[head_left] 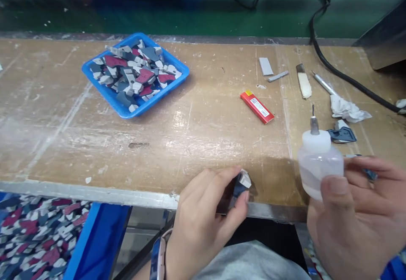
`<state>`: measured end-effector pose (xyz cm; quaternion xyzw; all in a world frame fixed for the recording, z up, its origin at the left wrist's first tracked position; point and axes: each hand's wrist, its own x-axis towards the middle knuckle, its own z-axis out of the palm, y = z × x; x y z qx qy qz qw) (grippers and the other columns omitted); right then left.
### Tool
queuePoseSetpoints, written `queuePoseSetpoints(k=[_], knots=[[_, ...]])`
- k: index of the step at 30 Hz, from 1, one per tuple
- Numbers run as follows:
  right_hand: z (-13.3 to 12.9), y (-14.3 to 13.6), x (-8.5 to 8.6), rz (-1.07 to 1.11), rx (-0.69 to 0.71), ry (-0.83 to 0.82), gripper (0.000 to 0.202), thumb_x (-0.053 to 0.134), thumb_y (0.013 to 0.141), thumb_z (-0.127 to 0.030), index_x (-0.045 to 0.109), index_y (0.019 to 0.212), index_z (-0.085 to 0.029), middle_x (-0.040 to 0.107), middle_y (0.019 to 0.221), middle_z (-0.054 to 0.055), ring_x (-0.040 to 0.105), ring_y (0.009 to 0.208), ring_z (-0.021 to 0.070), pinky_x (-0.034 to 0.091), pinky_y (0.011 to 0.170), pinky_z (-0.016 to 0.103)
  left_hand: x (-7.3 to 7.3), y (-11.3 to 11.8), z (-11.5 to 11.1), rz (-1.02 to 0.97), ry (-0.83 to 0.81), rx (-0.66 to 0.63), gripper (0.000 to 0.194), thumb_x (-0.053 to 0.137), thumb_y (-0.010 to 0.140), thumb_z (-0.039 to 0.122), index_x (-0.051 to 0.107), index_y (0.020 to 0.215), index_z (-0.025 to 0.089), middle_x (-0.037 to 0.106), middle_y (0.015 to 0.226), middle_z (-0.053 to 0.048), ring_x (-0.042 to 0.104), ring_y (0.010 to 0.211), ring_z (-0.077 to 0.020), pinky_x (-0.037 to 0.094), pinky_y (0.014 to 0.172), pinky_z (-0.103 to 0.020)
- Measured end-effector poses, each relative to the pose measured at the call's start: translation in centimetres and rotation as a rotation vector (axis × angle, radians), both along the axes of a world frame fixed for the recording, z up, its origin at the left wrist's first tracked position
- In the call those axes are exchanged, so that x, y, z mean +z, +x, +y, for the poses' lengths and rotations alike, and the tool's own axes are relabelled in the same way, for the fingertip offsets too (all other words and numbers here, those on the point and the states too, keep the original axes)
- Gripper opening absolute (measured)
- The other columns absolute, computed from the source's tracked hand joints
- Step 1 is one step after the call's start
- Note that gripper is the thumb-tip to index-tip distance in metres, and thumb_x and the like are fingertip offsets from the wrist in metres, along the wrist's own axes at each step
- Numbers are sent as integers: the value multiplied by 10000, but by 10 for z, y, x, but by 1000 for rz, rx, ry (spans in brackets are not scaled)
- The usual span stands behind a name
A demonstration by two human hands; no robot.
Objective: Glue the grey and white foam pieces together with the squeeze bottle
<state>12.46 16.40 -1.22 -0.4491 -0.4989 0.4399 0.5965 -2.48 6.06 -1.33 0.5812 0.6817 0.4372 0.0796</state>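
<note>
At the table's front edge my left hand (211, 206) pinches a small dark blue and white plastic part (243, 180) between thumb and forefinger. A needle-tip squeeze bottle (320, 166), translucent and partly filled with clear liquid, stands upright in my right hand (358, 212). My right thumb lies across the front of the bottle, and the other fingers extend behind it to the right. Just beyond the bottle lies another dark blue and white part (342, 134). A further dark blue piece (369, 174) is mostly hidden by my right fingers.
A blue tray (123, 113) of mixed parts sits at back left; below the edge is a blue bin (95, 237) full of similar parts. Right of centre lie a red box (257, 107), grey strips (265, 66), a blade (303, 82), a metal pen-like tool (324, 83), tissue (347, 108) and black cable (352, 83).
</note>
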Motion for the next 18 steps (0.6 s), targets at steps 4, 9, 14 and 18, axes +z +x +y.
queuePoseSetpoints(k=[4,9,14,18], knots=[[6,1,1,-101,32,117,598,846,732,-108,477,1177,-262,709,979,-5,714,941,172,573,884,296,-2,1,0,77,26,26,280,663,916,130,627,1194,121,736,1080,-58,677,1038,-165,569,920,-283],[8,9,-8,-213,174,33,833,942,613,-175,477,1300,-250,721,1072,50,740,968,250,585,927,420,-9,9,-1,175,110,87,264,709,915,169,638,1162,104,756,1025,-77,707,956,-199,579,820,-336],[0,-2,1,-260,264,103,800,952,601,-458,541,1251,-238,702,1109,100,720,1027,320,630,840,488,-15,6,-6,244,170,65,248,662,949,112,628,1195,102,768,1055,-82,729,999,-202,584,826,-317],[-7,-17,13,-261,378,128,811,964,540,-512,589,1214,-259,707,1101,99,702,1075,349,646,807,487,-9,-1,-17,182,195,-10,256,599,995,135,595,1248,101,752,1138,-84,697,1117,-164,565,949,-275]])
